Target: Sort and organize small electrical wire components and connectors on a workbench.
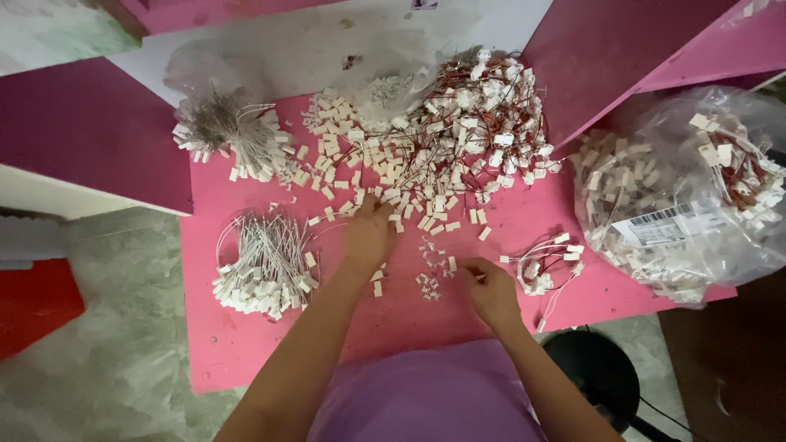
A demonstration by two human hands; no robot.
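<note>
Pink and scuffed, the table [246, 344] lay under my view, with grey stone floor on either side. My left hand [368, 233] reached forward, fingers curled down onto the near edge of the loose white plugs [372, 164]; whether it had pinched one I could not tell. My right hand [490, 288] was half closed, fingertips pressed together, seemingly on a tiny piece, just beside a sprinkle of small white bits [430, 274].

Further out, a small wired bunch [544, 266] lay near the right hand, a bundle of pale wires [266, 266] sat to the left, and another bundle [225, 135] lay farther back. Behind the plugs rose a tangle of red-wired plugs [483, 115]. A crinkled clear bag [679, 196] of the same stood at the right edge.

I judged the risks plain: hard, light plastic slides easily, so a sweeping wrist could scatter bits off the table, and thin springy wires could snag and drag neighbours along.
</note>
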